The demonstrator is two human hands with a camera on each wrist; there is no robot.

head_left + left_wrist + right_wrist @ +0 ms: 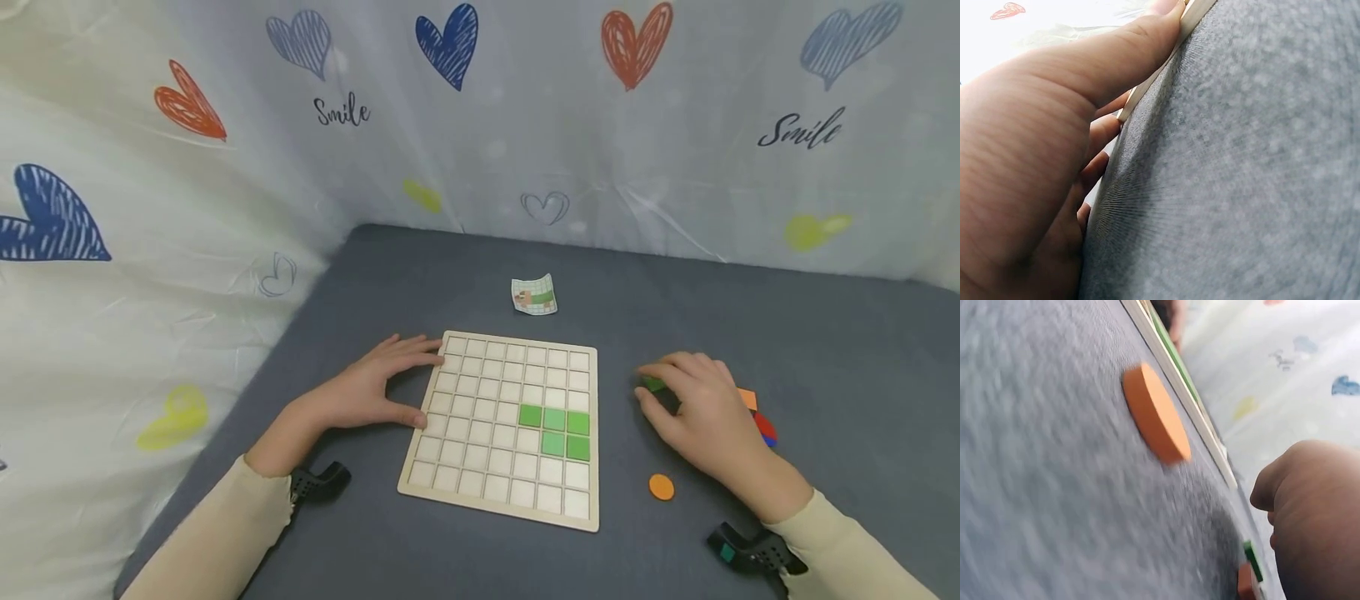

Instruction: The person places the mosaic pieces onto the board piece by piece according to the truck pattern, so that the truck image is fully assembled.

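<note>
A pale wooden grid board (461,433) lies on the table with several green square tiles (553,418) set in cells at its right side. My left hand (367,387) rests along the board's left edge, fingers extended towards the upper corner and thumb lower down; the left wrist view shows them against the board's edge (1166,65). Right of the board, my right hand (697,408) pinches a green tile (652,383) between thumb and index finger. Behind that hand, partly covered, are an orange piece (747,398) and a red piece (765,425).
An orange disc (662,487) lies on the table between the board and my right wrist. Beyond the board sits a small picture card (534,296) with a printed grid. Cloth with printed hearts (450,46) hangs behind the grey table (420,267).
</note>
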